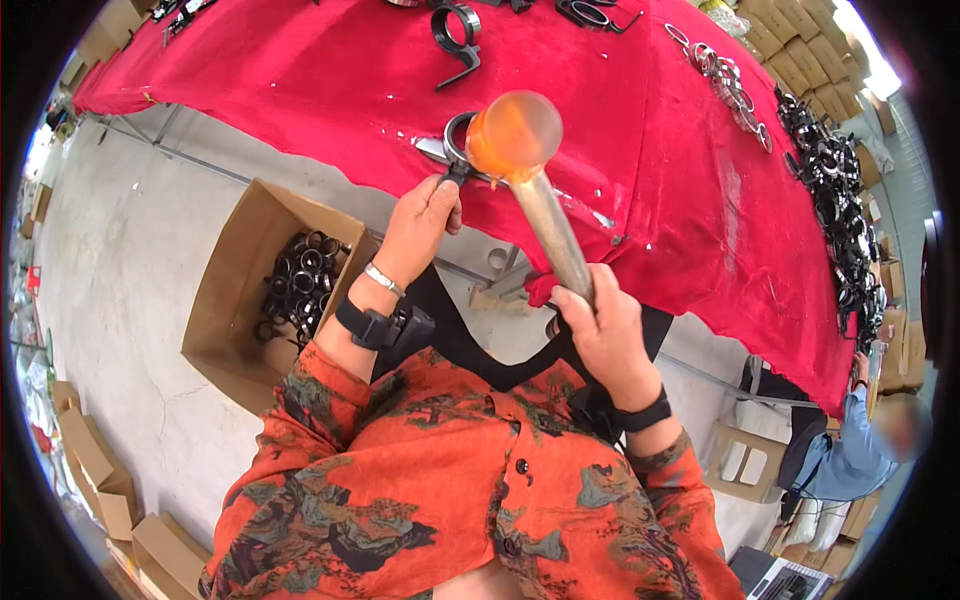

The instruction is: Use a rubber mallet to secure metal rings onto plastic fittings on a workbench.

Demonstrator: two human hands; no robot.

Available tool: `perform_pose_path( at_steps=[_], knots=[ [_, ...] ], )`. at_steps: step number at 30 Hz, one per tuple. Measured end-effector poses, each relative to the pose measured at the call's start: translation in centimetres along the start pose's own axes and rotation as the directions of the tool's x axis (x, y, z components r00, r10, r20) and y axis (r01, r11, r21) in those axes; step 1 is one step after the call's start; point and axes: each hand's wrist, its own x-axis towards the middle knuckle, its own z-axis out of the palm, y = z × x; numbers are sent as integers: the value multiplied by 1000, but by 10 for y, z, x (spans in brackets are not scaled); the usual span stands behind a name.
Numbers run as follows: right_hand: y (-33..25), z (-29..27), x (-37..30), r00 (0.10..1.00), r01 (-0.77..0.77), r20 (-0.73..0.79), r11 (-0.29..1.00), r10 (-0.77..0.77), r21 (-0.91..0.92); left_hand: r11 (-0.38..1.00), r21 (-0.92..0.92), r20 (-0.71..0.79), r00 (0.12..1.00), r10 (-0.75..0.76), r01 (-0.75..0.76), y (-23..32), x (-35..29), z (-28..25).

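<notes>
From my remote station I see the left hand (pixel 418 228), left of centre, pinching the stem of a black ring bracket (pixel 448 135), its ring just above at upper centre, over red cloth (pixel 340 80). An orange-headed mallet (pixel 544 215) overlaps the ring's right side, contact unclear; its handle slants down rightward into the farther right hand's (pixel 612 335) closed grip.

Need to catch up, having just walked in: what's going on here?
The person's right hand grips a mallet with a grey handle and a round, translucent orange head. Their left hand holds a black, ring-shaped part near the edge of a table covered in red cloth. The mallet's head overlaps the part in this view; whether they touch is unclear. To the left, an open brown cardboard box holds a pile of similar black rings.
</notes>
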Motion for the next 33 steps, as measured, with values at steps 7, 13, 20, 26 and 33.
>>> perform_pose_path(
  at_steps=[7,13,20,26,33],
  knots=[
    [-27,1,17,998,60,24,985,-57,-162,996,-87,-90,996,6,-14,0,5,10],
    [-49,-4,54,999,40,14,996,-39,-76,999,35,-91,996,-3,6,-7,7,1],
    [-39,8,67,986,167,67,939,-154,-301,1000,1,-31,999,-12,12,0,13,-5],
    [-65,-14,94,978,-205,-18,967,210,150,998,39,20,998,-58,57,-1,13,-14],
    [-13,-8,94,963,-238,90,959,254,-156,998,49,127,991,-37,31,3,16,-15]
  ],
)
